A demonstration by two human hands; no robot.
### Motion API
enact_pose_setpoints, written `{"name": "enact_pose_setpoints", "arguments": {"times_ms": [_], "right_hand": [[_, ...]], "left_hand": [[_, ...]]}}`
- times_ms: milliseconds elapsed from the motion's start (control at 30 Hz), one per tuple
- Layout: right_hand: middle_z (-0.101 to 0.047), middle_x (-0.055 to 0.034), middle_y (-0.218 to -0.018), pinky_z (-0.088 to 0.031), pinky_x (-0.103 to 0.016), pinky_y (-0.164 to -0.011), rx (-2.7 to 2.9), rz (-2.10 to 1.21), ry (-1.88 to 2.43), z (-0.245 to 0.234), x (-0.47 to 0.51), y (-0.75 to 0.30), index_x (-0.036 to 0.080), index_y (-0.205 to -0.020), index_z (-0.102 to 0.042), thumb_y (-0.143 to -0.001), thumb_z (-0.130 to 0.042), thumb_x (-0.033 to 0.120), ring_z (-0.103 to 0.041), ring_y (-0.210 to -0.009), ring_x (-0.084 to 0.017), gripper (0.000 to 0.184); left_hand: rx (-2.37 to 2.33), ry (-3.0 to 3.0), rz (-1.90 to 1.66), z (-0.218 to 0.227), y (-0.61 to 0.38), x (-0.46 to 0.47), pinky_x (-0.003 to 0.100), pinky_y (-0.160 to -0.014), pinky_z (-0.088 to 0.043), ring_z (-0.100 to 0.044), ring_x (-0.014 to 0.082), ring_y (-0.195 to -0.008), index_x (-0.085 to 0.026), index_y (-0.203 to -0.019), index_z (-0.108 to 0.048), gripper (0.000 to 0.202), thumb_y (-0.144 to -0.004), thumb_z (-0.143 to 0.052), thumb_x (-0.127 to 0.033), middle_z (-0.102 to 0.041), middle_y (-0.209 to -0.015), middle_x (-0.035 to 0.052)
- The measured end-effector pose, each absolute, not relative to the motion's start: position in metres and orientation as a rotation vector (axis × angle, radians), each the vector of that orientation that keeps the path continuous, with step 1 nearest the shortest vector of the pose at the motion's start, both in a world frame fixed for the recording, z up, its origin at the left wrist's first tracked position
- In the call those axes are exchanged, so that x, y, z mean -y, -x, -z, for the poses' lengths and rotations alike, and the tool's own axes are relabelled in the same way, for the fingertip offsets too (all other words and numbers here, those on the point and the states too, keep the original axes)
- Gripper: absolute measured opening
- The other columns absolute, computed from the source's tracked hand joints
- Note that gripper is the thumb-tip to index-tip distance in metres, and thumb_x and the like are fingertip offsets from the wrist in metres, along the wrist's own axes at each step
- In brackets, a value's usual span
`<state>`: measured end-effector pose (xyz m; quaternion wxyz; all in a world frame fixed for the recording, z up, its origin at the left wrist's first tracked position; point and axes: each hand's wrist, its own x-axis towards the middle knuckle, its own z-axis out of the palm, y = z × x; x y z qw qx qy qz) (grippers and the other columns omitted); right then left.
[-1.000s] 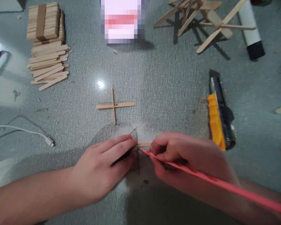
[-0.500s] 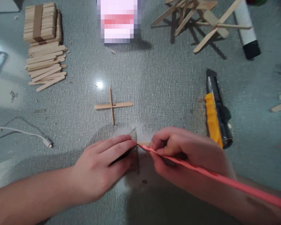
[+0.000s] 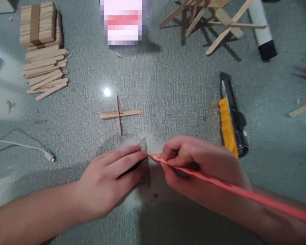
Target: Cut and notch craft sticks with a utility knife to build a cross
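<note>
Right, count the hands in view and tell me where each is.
2: the left hand rests on the clear triangular ruler; the right hand holds the red pencil beside it. No other shows.

Dim light, tabletop (image 3: 183, 102) glare (image 3: 107, 92) (one tight spot), dark foreground shadow (image 3: 183, 224)

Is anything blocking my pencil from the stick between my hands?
Nothing visible. The pencil in your right hand seems to have its tip at the stick, beside the edge of the ruler. Your left hand covers part of the ruler.
</note>
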<state>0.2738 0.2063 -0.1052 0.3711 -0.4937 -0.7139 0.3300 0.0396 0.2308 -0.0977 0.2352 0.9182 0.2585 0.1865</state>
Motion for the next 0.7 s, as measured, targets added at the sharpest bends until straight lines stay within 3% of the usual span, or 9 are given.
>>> {"name": "enact_pose_setpoints", "arguments": {"times_ms": [700], "right_hand": [[-0.063,0.0044,-0.071,-0.042,-0.020,-0.048,1.836,-0.881,1.257,0.1067,-0.2064,-0.2737,0.023,-0.073,-0.042,-0.080,-0.063,0.008,-0.056,-0.055,-0.006,0.027]], "left_hand": [[-0.699,-2.527,-0.488,0.0941,-0.0412,-0.2319,0.041,-0.092,-0.068,-0.071,0.0286,-0.118,-0.013,-0.106,-0.069,0.011,-0.099,-0.060,-0.015,-0.073,-0.125,0.0101]]}}
